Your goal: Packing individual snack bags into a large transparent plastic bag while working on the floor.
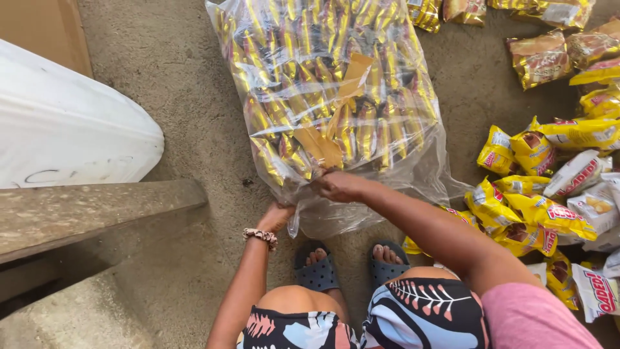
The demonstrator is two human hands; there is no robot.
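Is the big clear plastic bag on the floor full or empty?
Full: the large clear plastic bag is packed with gold snack packets across nearly its whole width.

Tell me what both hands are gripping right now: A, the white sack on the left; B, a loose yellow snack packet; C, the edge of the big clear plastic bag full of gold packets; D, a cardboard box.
C: the left hand and the right hand both grip the near edge of the clear plastic bag of gold packets.
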